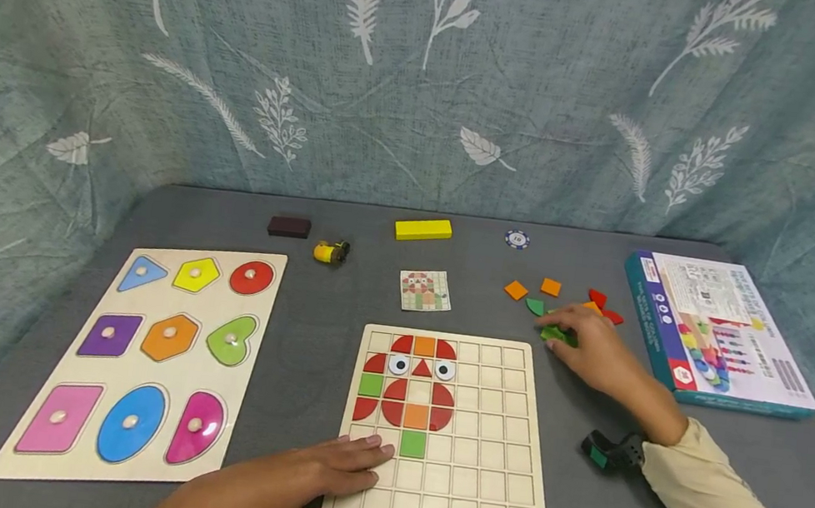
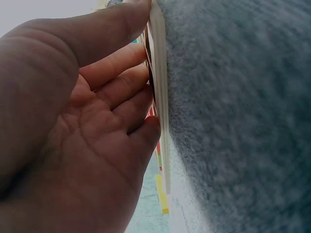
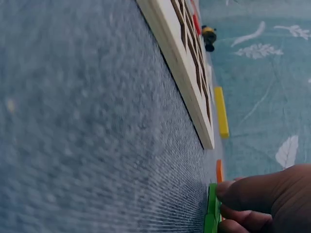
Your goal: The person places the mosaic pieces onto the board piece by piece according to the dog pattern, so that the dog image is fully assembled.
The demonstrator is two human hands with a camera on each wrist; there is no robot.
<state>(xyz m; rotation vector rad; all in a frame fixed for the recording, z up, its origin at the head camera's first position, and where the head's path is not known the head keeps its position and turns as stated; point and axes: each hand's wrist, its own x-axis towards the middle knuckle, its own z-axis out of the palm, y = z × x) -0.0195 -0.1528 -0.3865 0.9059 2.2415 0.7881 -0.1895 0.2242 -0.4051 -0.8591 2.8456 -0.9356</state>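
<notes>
A wooden grid board lies at front centre, holding red, orange and green pieces and two round eye pieces. My left hand rests at its lower left, fingers straight over the corner; the thumb meets the board's edge in the left wrist view. My right hand is beyond the board's upper right, at the loose pieces. Its thumb and fingertips are at a green tile, among green pieces partly hidden beneath the hand.
Orange squares, a green quarter piece and red pieces surround the right hand. A picture card lies behind the board. A shape puzzle is left, a box right. A black strap is by the right sleeve.
</notes>
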